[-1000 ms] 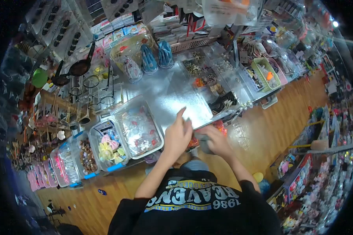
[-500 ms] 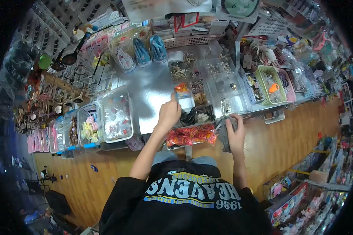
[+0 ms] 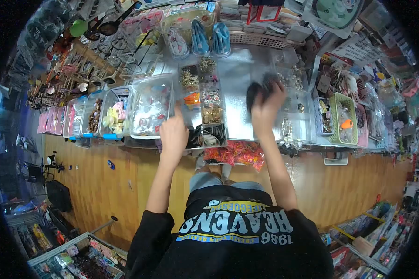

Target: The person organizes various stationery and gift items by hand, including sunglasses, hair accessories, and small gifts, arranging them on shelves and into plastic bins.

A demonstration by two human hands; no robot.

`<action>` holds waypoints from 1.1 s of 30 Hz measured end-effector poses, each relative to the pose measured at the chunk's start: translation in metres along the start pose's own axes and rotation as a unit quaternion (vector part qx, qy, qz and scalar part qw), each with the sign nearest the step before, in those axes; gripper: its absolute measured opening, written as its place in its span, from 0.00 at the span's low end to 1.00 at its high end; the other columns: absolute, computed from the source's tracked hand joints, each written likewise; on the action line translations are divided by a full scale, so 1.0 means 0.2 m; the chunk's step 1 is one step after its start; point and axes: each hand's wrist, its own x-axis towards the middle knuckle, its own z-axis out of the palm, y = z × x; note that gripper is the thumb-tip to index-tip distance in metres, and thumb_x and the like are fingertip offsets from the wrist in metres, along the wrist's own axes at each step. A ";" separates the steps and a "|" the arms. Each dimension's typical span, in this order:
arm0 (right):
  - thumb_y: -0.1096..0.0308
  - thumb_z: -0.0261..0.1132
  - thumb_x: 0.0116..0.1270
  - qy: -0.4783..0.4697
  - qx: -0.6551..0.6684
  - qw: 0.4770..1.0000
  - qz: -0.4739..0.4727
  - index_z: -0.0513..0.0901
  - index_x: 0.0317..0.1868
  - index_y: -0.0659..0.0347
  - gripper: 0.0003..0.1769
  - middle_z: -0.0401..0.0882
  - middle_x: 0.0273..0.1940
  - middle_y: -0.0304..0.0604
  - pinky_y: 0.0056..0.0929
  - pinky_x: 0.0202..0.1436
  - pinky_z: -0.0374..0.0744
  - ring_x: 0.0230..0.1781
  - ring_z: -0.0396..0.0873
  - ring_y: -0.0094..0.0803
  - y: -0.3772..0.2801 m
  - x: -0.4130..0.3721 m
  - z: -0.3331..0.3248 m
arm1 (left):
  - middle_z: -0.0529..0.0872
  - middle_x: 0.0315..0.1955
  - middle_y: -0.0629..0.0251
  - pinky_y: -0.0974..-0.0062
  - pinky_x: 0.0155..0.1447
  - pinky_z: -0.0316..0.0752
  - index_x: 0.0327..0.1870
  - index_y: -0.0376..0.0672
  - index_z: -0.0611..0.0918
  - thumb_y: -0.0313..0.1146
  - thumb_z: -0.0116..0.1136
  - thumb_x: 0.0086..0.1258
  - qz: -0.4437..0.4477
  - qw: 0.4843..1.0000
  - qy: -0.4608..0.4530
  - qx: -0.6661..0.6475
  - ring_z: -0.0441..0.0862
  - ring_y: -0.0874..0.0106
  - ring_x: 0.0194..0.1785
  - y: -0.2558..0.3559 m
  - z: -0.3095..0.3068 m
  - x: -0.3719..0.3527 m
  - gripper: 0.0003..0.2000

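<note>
My left hand (image 3: 174, 133) is at the near left corner of a clear compartment box (image 3: 201, 95), its index finger stretched along the side wall and the other fingers curled at the edge. Gold and silver-coloured trinkets, an orange packet (image 3: 192, 98) and dark pieces (image 3: 208, 136) fill the box. To its right, my right hand (image 3: 266, 111) grips a dark grey cloth (image 3: 261, 90) over the metal tabletop (image 3: 237, 69); both are smeared by motion. Beyond that hand lies another clear box (image 3: 297, 83) with small jewellery.
A clear bin of small packets (image 3: 151, 109) adjoins the left hand. Red-orange packets (image 3: 233, 156) hang below the table's front edge. Blue pouches (image 3: 221, 39) stand at the back, and a yellow-green basket (image 3: 343, 118) is on the right. Crowded racks surround the wooden floor (image 3: 111, 186).
The compartment box has slid left towards the bin with my left hand, exposing tabletop between the boxes. My right hand has carried the cloth from the front edge onto this tabletop.
</note>
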 end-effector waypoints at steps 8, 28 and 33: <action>0.58 0.54 0.68 -0.229 -0.215 0.947 -0.069 0.73 0.60 0.59 0.24 0.67 0.65 0.46 0.46 0.66 0.64 0.65 0.64 0.45 0.40 0.16 0.63 | 0.73 0.48 0.58 0.58 0.58 0.64 0.51 0.45 0.76 0.35 0.63 0.59 0.186 0.970 0.141 -0.074 0.72 0.62 0.51 0.23 -0.11 -0.26 0.19; 0.72 0.61 0.64 -0.311 0.084 0.940 0.110 0.83 0.41 0.67 0.09 0.84 0.36 0.48 0.29 0.43 0.78 0.37 0.83 0.36 -0.17 -0.19 -0.91 | 0.74 0.48 0.58 0.58 0.56 0.63 0.50 0.48 0.78 0.29 0.66 0.52 0.218 0.966 0.062 -0.128 0.70 0.56 0.52 0.25 -0.17 -0.22 0.21; 0.60 0.61 0.66 -0.126 -0.212 0.952 0.178 0.80 0.46 0.68 0.18 0.80 0.43 0.54 0.34 0.51 0.74 0.46 0.78 0.47 0.22 0.08 -1.02 | 0.75 0.49 0.60 0.59 0.56 0.66 0.54 0.46 0.75 0.33 0.63 0.56 0.399 0.885 0.025 -0.239 0.72 0.61 0.52 0.73 0.05 -0.08 0.22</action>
